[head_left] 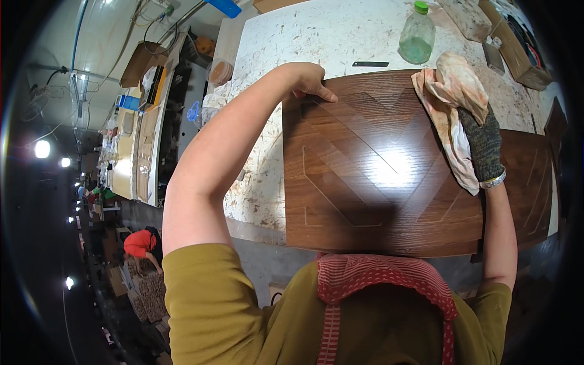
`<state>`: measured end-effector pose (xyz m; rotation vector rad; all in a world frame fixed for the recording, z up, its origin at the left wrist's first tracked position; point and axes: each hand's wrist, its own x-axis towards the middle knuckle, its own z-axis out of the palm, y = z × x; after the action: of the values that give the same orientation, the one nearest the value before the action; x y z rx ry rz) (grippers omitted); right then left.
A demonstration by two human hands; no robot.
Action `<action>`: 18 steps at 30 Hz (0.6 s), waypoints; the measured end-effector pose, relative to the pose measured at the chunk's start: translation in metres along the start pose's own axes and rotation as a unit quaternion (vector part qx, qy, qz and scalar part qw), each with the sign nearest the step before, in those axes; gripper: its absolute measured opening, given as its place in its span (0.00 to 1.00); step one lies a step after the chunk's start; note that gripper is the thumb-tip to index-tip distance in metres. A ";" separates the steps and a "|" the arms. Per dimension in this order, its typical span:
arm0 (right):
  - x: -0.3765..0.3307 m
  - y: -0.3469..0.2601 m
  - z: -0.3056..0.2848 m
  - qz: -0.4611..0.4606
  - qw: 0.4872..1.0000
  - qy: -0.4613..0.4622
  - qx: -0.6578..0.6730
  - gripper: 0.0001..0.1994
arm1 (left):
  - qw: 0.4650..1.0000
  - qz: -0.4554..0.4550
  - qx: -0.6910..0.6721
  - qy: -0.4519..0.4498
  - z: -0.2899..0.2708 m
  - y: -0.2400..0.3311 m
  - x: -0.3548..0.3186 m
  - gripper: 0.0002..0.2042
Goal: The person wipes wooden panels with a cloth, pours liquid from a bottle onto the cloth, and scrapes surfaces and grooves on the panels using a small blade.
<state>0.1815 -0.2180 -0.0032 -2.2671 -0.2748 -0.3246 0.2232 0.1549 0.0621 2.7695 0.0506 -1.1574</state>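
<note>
A dark brown wood-grain panel [340, 182] with V-shaped inlaid lines lies flat in front of me on a stained white worktable [261, 164]. My left hand [310, 80] grips the panel's far left corner, thumb on top and the other fingers mostly hidden over the edge. In a dark knitted glove, my right hand [483, 143] holds a stained whitish cloth [453, 100] against the panel's right side. The cloth bunches up over the fingers and trails down beside the wrist. Light glares off the panel's middle.
A second dark panel [526, 176] lies at the right. Beyond stand a green-capped clear bottle [417, 36], a flat black strip [370, 64] and an open cardboard box [520, 45]. A lidded tub [221, 73] sits at far left. A person in red [141, 243] bends in the background.
</note>
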 end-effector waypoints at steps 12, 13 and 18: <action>-0.002 -0.007 -0.002 0.007 1.000 0.002 0.013 0.22 | 0.999 0.019 -0.017 0.031 0.001 -0.005 -0.002 0.25; -0.002 -0.005 -0.001 -0.005 1.000 0.001 0.018 0.22 | 0.999 0.018 -0.018 0.021 0.000 -0.006 -0.001 0.25; -0.003 -0.002 0.001 -0.019 1.000 0.011 -0.008 0.21 | 0.998 -0.002 -0.056 0.011 0.000 -0.005 0.000 0.25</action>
<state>0.1785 -0.2166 -0.0029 -2.2760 -0.3048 -0.3714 0.2232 0.1597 0.0617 2.6854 0.1209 -1.0892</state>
